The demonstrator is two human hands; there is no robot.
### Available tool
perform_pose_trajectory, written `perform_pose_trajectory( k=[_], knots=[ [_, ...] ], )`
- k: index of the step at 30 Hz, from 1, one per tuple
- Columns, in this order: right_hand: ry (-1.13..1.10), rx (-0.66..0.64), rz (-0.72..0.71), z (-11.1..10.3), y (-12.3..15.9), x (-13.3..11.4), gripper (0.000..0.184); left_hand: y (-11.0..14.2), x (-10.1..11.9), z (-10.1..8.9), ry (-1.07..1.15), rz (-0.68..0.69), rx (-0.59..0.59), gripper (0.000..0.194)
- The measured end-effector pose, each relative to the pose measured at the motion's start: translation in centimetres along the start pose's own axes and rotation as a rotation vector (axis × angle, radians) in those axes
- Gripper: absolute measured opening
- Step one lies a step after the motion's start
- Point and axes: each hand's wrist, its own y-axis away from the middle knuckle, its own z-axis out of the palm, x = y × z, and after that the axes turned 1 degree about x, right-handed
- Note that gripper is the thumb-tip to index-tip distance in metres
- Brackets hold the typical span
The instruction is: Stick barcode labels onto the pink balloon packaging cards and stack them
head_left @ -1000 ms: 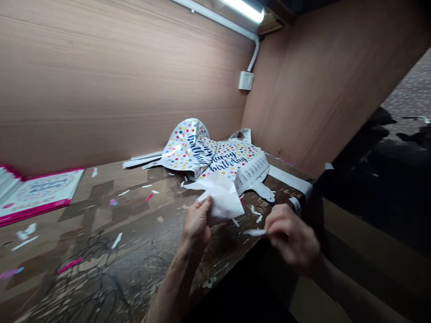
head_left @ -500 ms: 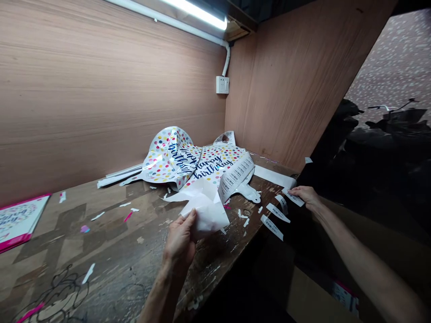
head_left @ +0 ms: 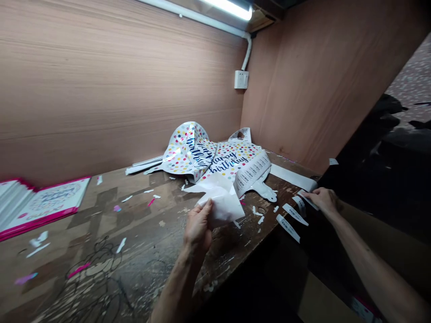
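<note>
My left hand pinches the near corner of a white paper sheet that lies over the front of the worn wooden bench. Behind the sheet lies a heap of flat foil balloons with coloured dots and "happy birthday" lettering. A strip of barcode labels curls over the heap. My right hand reaches to the bench's right edge, its fingers pressed on a barcode label stuck there. Three more labels hang along the same edge.
A pink-edged stack of printed cards lies at the far left. Paper scraps and pink bits litter the bench. Wooden panels wall the back and right, with a socket in the corner. A cardboard box stands below the bench.
A second ago my right hand held a small label near the bench front; it then moved out to the right edge and now rests on a label there. My left hand stayed on the sheet.
</note>
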Motion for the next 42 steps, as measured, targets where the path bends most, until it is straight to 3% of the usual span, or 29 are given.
perform_pose_trajectory(
  k=[3,6,9,11,13,15,17,21,23,26,30,32,34,38,40,42],
  knots=[
    [0.017,0.157,-0.15,-1.5,1.9,-2.6,0.026,0.0,-0.1,-0.2,0.061,0.044,-0.061,0.02],
    [-0.214,0.154,-0.615,-2.9,5.0,-7.2,0.022,-0.1,0.0,-0.3,0.076,0.076,-0.112,0.024],
    [-0.395,-0.023,-1.052,-3.2,8.7,-12.6,0.024,-0.1,0.8,0.0,0.048,0.067,-0.143,0.029],
    [-0.445,-0.195,-1.229,-2.5,10.5,-15.6,0.037,-0.1,1.7,0.6,0.035,0.069,-0.168,0.03],
    [-0.53,-0.35,-1.322,-1.5,11.5,-17.9,0.036,-0.3,2.9,1.3,0.035,0.088,-0.183,0.029],
    [-0.662,-0.433,-1.332,-0.7,11.6,-19.4,0.022,-0.7,4.1,2.0,0.04,0.097,-0.196,0.025],
    [-0.776,-0.497,-1.241,-0.4,11.4,-20.6,0.01,-1.3,5.0,2.4,0.051,0.114,-0.207,0.024],
    [-0.8,-0.642,-0.798,-0.9,11.2,-22.0,0.015,-2.4,5.1,2.2,0.181,0.186,-0.251,0.034],
    [-0.782,-0.628,-0.642,-1.1,11.3,-22.4,0.018,-2.6,4.3,1.9,0.243,0.207,-0.326,0.042],
    [-0.76,-0.554,-0.57,-0.7,11.6,-22.6,0.021,-2.7,2.6,1.4,0.234,0.179,-0.371,0.046],
    [-0.784,-0.556,-0.54,0.3,12.2,-22.7,0.024,-3.1,1.5,1.4,0.185,0.138,-0.269,0.038],
    [-0.769,-0.571,-0.563,0.6,12.5,-22.5,0.024,-3.3,1.6,1.5,0.16,0.145,-0.222,0.037],
    [-0.714,-0.442,-0.659,0.5,12.8,-22.3,0.023,-3.6,1.9,1.7,0.13,0.148,-0.178,0.037],
    [-0.548,0.054,-1.097,-1.0,12.5,-22.3,0.032,-3.6,2.5,2.5,0.078,0.136,-0.156,0.04],
    [-0.452,0.149,-1.288,-2.2,12.0,-22.7,0.027,-3.6,2.6,3.3,0.052,0.127,-0.181,0.04],
    [-0.353,0.147,-1.407,-3.4,11.2,-23.0,0.022,-3.6,2.5,4.3,0.024,0.12,-0.219,0.039]
  ],
)
